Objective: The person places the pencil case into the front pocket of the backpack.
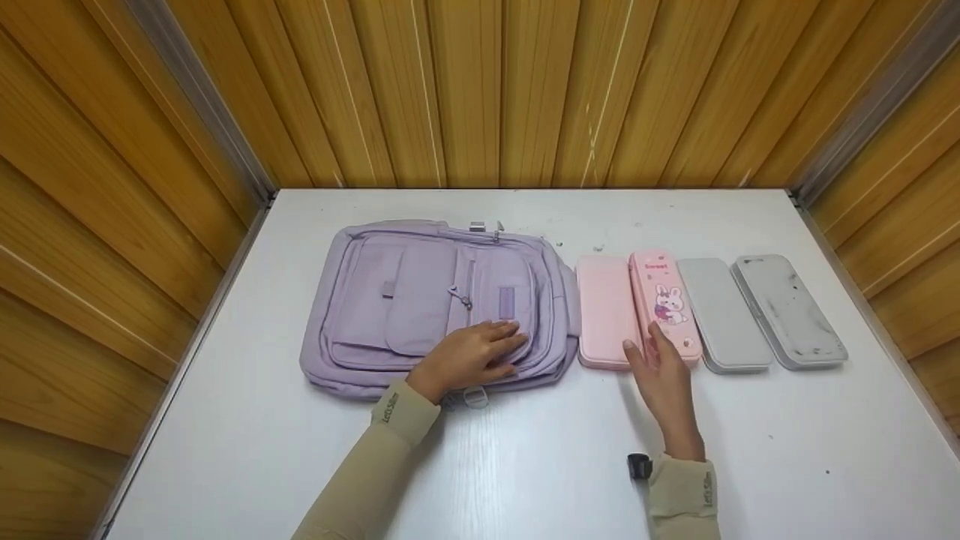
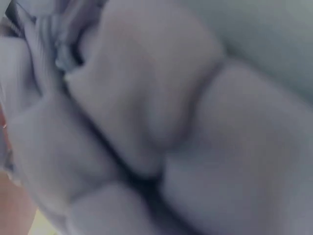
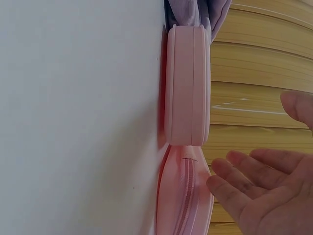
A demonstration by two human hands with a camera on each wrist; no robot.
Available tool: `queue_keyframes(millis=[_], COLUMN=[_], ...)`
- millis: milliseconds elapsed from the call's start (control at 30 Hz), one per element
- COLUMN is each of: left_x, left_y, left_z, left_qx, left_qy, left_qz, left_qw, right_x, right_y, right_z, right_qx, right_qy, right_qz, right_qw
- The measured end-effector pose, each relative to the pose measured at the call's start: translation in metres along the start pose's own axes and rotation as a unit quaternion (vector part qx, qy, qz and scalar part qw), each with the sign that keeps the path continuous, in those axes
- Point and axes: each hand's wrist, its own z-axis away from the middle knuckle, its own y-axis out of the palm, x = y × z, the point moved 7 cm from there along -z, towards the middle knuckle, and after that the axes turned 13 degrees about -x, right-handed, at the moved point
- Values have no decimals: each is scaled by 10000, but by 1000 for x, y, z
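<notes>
A lilac backpack [image 1: 427, 292] lies flat on the white table, its front pockets facing up. My left hand [image 1: 472, 356] rests on its lower right part with the fingers extended. Close folds of lilac cloth [image 2: 132, 98] fill the blurred left wrist view. My right hand [image 1: 664, 382] is over the near ends of a plain pink pencil case [image 1: 606, 311] and a pink rabbit-print pencil case [image 1: 667, 300]. In the right wrist view its fingers [image 3: 264, 176] are spread and hold nothing. The plain pink case [image 3: 186, 85] stands beside the zipped one [image 3: 186, 191].
To the right of the pink cases lie a plain grey case [image 1: 726, 315] and a grey case with dark marks [image 1: 791, 311]. Wood-patterned panels [image 1: 495, 90] border the white table [image 1: 525, 465] at the back and both sides.
</notes>
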Motion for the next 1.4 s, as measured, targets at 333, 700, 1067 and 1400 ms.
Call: queue_keyframes(millis=[333, 700, 1067, 1400], left_x=[-2, 3, 26, 47], left_y=[0, -4, -12, -16], left_z=[1, -1, 4, 14], left_qx=[-253, -527, -1561, -2197], left_qy=[-85, -656, -2157, -3225], left_qz=[243, 1155, 3061, 4062], left_qw=[9993, 9897, 9140, 8263], right_x=[-2, -5, -7, -7], right_y=[5, 8, 10, 12], right_z=[-2, 0, 1, 0], right_qx=[318, 541, 640, 620], right_qy=[-102, -52, 3, -83], right_qz=[383, 389, 481, 484], right_qw=[9987, 9978, 9968, 9969])
